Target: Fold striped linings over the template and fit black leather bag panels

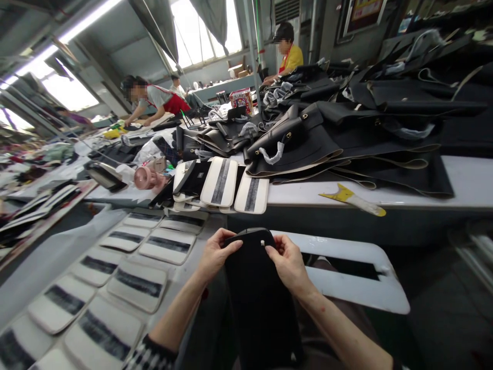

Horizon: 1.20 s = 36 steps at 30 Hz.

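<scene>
A long black leather piece [258, 293] with a rounded top hangs down over my lap in the lower middle of the view. My left hand [215, 257] pinches its upper left edge, fingers closed on it. My right hand [287, 262] grips the upper right edge, thumb and forefinger pinched near a small white stud [262, 242] on the piece. Both forearms reach up from the bottom of the frame.
Several white oval pieces with dark centre stripes [138, 282] lie in rows at the left. A pile of black bag parts [346, 128] covers the white table [470, 180] ahead. A yellow-handled scraper [352, 199], a pink fan [148, 178] and other people at far benches are visible.
</scene>
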{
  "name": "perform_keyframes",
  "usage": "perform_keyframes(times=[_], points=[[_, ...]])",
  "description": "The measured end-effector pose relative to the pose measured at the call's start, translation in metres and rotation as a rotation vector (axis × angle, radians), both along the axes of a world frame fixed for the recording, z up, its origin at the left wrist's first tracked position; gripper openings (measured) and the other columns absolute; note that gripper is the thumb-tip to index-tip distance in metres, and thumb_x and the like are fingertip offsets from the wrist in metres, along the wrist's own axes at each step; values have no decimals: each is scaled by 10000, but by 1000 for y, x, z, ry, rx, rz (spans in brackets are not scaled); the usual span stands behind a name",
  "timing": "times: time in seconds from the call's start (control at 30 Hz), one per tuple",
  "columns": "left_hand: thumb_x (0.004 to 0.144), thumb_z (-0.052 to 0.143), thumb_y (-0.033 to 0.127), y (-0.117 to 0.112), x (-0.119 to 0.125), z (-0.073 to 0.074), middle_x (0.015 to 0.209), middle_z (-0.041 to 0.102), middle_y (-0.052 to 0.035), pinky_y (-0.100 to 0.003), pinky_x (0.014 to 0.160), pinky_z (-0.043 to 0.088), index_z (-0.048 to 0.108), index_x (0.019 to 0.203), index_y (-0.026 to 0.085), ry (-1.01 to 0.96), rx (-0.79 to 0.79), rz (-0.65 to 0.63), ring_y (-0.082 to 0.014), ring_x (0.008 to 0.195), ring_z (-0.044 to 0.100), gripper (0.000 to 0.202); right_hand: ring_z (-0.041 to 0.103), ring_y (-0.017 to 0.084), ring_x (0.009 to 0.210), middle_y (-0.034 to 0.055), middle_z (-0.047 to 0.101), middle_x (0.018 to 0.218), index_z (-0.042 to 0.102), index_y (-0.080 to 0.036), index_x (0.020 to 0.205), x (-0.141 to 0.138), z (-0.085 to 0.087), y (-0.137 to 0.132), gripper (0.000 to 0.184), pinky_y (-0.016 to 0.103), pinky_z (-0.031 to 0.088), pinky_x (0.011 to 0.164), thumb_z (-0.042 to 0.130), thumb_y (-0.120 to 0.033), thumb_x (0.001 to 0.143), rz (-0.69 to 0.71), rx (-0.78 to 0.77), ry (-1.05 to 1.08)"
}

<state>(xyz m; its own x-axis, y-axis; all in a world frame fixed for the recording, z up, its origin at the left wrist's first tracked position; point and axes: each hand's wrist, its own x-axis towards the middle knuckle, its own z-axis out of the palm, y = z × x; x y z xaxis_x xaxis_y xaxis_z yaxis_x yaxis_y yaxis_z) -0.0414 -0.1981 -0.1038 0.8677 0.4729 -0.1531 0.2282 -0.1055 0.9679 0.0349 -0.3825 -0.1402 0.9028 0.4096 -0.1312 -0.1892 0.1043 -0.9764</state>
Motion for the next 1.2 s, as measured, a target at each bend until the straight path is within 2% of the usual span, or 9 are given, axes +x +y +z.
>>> perform_keyframes(times=[0.2,0.33,0.67,0.8,0.83,0.9,0.97,1.03,1.2], points=[[749,781,321,-29,-31,-35,1241,651,-72,-338,950,500,542,1289,220,-159,-273,202,-233,1112,622,599,662,221,845,49,712,917,627,-178,943,-14,-7,-11,244,333,517,776,652,-314,742,118,-62,43],[819,725,340,-55,-56,-56,1296,628,-94,-411,1074,432,543,1316,214,-167,-338,375,-266,1207,584,544,659,220,784,38,712,851,652,-184,892,-24,-7,-16,195,317,513,702,635,-342,780,169,-168,21],[815,722,350,-50,-73,-49,1325,598,-119,-452,1094,415,516,1300,203,-127,-229,333,-280,1239,559,547,676,272,851,53,721,861,689,-193,919,-47,-12,-26,205,366,537,753,665,-319,759,191,-85,114],[772,760,345,-24,-62,-8,1550,333,-90,-503,1143,328,338,1459,307,-121,493,120,-302,1401,361,807,667,250,803,32,708,824,684,-191,904,-55,-5,-21,178,335,522,698,643,-285,759,301,-17,178],[754,777,349,-18,-55,8,1584,259,-76,-529,1180,235,348,1461,318,-120,748,-13,-313,1448,258,828,655,232,765,24,698,795,683,-187,885,-57,-2,-18,160,315,506,665,635,-272,759,324,-13,160],[747,787,360,-11,-38,42,1511,403,-44,-560,1198,98,496,1363,336,-141,1083,-453,-319,1442,262,682,609,190,692,6,669,738,675,-179,829,-63,8,-12,111,274,455,604,627,-245,753,354,-33,87],[746,789,388,-9,-22,71,1249,632,-35,-521,1190,146,628,1178,290,-107,1183,-868,-289,1314,456,471,567,159,657,-7,649,710,669,-170,783,-69,18,-5,76,252,411,576,630,-215,736,379,-61,18],[747,784,411,-10,-11,93,934,695,-21,-437,1076,348,666,970,226,-18,1223,-1102,-248,1042,618,312,565,153,670,-9,656,722,683,-169,787,-75,27,-2,89,249,405,592,619,-182,726,431,-65,-8],[831,704,371,9,-33,136,797,647,-14,-283,672,410,590,812,193,213,1308,-1127,-196,770,615,213,633,215,883,2,698,968,686,-255,1089,-73,23,-20,399,298,478,768,704,-198,694,556,-81,-29]])
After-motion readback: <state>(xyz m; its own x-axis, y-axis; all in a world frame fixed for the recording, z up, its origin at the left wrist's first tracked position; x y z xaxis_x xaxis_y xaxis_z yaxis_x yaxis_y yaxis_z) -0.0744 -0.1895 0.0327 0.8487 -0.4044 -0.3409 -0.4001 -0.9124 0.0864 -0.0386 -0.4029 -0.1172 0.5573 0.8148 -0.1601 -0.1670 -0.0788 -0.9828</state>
